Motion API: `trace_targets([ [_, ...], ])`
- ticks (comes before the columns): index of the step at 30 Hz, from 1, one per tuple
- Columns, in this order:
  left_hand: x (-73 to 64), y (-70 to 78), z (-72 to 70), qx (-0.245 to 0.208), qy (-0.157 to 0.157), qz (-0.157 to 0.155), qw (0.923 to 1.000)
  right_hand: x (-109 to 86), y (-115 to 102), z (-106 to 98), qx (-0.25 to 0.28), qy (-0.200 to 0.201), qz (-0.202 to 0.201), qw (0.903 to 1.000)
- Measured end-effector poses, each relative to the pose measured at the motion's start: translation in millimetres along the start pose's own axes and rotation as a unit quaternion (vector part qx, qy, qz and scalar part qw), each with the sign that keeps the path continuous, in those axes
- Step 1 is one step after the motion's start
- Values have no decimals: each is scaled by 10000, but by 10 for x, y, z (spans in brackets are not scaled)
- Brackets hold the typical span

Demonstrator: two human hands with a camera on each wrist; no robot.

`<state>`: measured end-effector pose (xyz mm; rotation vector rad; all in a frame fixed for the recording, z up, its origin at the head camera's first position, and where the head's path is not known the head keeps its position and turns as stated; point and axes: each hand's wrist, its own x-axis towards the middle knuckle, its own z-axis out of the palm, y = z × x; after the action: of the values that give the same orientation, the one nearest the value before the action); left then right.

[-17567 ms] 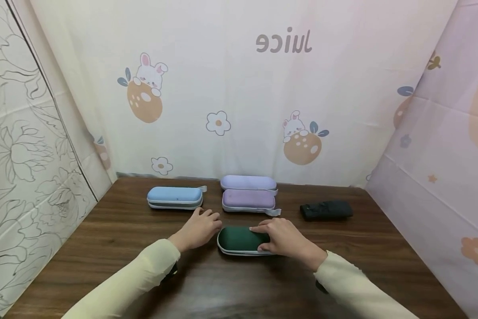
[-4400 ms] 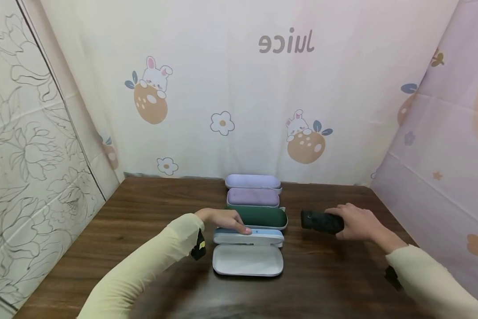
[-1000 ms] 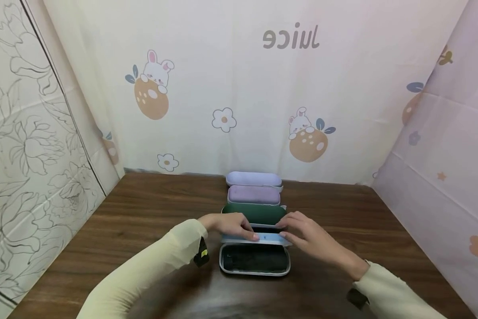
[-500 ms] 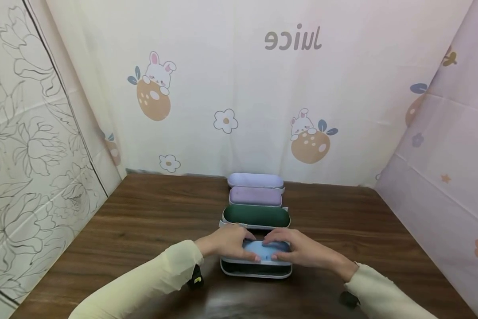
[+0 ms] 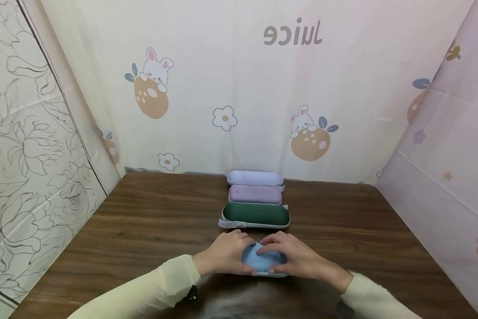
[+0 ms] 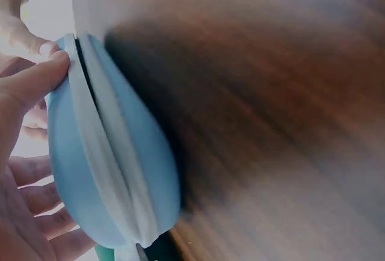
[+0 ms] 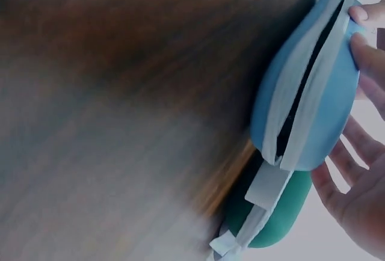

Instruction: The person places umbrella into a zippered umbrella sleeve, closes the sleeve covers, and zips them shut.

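A blue zip case lies at the front of the table between both hands, its lid down. My left hand grips its left half, thumb at the front edge and fingers over the back. The right hand holds the other half the same way. In the right wrist view, a dark gap shows between the two zipper tapes near the strap end. The left wrist view shows a narrow slit by the thumb. What lies inside the case is hidden.
Behind it, a green case, a purple case and a lavender case lie in a row toward the curtain. A grey strap sits at the green case's front left. The table is dark wood.
Earlier the right hand held a black folded bundle at right; a dark thing then showed inside the open blue case. Both hands have since brought the lid down, and the bundle is out of sight.
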<state>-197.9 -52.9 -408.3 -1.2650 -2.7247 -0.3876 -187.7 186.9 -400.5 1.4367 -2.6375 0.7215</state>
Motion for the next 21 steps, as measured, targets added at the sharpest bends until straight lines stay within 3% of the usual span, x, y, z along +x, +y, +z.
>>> trace_targets([
  [3, 9, -37, -3, -193, -31, 46, 9998, 8, -27, 6, -323, 76, -82, 9994],
  [6, 87, -131, -44, -829, -238, 90, 9962, 27, -49, -3, -541, 74, -52, 9985],
  [9, 227, -254, -52, -1535, -523, 392, 9860, 29, -55, -9, -616, 65, 5, 9981],
  [12, 357, -321, -46, -1930, -974, 713, 9737, 13, -56, -4, -537, 60, 36, 9985],
  [16, 468, -343, -14, -2072, -1575, 668, 9632, -6, -61, 17, -354, 34, 65, 9993],
  [21, 561, -328, -15, -2030, -1890, 605, 9588, 1, -70, 10, -285, 39, 40, 9996],
])
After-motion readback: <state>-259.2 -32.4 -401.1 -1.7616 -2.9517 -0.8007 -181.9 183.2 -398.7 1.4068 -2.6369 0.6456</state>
